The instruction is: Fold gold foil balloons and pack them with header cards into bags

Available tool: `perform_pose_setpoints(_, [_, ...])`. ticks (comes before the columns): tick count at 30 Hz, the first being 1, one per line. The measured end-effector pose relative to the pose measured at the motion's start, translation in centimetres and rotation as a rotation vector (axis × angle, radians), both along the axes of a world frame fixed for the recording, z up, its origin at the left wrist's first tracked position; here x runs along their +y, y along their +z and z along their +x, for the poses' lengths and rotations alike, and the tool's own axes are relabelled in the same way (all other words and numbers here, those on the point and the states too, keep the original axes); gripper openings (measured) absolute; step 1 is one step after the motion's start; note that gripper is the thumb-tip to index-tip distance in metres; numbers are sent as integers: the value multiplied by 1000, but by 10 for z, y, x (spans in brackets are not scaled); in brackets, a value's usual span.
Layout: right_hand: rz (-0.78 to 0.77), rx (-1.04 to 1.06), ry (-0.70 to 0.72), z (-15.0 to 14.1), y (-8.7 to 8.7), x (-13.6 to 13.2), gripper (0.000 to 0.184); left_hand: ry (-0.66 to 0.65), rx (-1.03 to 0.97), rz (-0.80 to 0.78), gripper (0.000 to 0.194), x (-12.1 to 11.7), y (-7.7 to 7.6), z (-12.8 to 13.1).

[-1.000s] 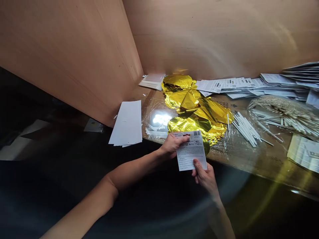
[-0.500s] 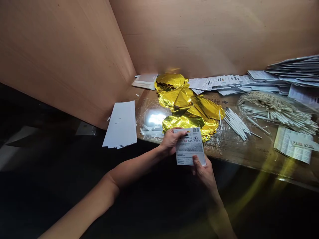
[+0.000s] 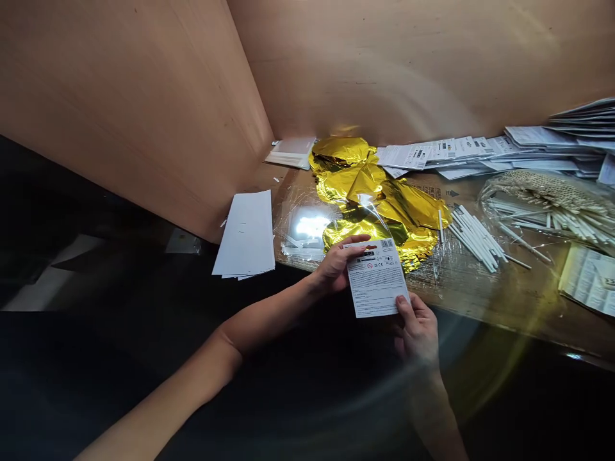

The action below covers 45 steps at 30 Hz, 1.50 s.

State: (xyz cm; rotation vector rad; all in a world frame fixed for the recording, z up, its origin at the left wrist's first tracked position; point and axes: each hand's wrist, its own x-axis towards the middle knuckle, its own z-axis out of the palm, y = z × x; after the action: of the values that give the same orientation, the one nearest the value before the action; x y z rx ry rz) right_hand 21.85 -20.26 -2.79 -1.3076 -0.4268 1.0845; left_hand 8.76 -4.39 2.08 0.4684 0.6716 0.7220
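Far left, we saw a plywood panel point(image 3: 129, 109) meeting a second panel at a corner, and a neat stack of white paper sheets point(image 3: 243, 234) with slightly uneven edges. Just beside it lay crinkled clear plastic film point(image 3: 300, 224), glossy with glare. Our left hand point(image 3: 339, 266) was partly open, its fingers stretched flat and gripping the upper left edge of a printed card point(image 3: 377, 278). The thin white card, held tilted in the air above the table edge, showed a barcode, small symbols and dense text. Behind it heaped crumpled gold foil balloons point(image 3: 369, 192), bright, creased and rounded. Our right hand point(image 3: 417, 333) curled loosely around the card's lower right corner, with the thumb on its printed face and the other fingers mostly behind it. Further right, smooth white sticks point(image 3: 475, 238) lay in a loose pile on a brown cardboard surface point(image 3: 523, 301). Beyond them, more sticks sat bundled in a clear bag point(image 3: 548, 205). Overlapping printed cards point(image 3: 480, 153) ran along the back, and a printed leaflet point(image 3: 589, 278) lay at the far right.
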Motion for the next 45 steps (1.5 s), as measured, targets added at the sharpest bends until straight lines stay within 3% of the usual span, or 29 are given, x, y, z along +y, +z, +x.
perform_pose_setpoints(5, [-15, 24, 33, -1, 2, 2, 46, 65, -7, -39, 40, -2, -9, 4])
perform_pose_setpoints(11, [15, -221, 211, -7, 9, 1, 47, 199, 133, 116, 52, -3, -15, 4])
perform_pose_setpoints(14, [-12, -186, 181, -8, 4, 0, 45, 239, 217, 110, 50, 2, -16, 0])
perform_pose_setpoints(19, [-74, -48, 107, 0, -3, 0, 46, 176, 221, 82, 48, 7, -17, -13])
perform_pose_setpoints(22, [-64, -109, 229, 6, 8, 2, 34, 99, 220, 63, 46, 5, -17, -18])
perform_pose_setpoints(26, [-31, -148, 403, 14, 19, 8, 35, 77, 243, 46, 42, 3, -15, -19])
perform_pose_setpoints(32, [-38, -188, 520, 24, 12, 11, 36, 103, 273, 46, 40, 2, -13, -17])
perform_pose_setpoints(39, [-77, -125, 420, 14, 11, 13, 42, 136, 219, 28, 38, 0, -18, -17])
perform_pose_setpoints(45, [-117, -40, 45, 3, -1, 14, 35, 164, 154, 1, 38, -6, -18, -16])
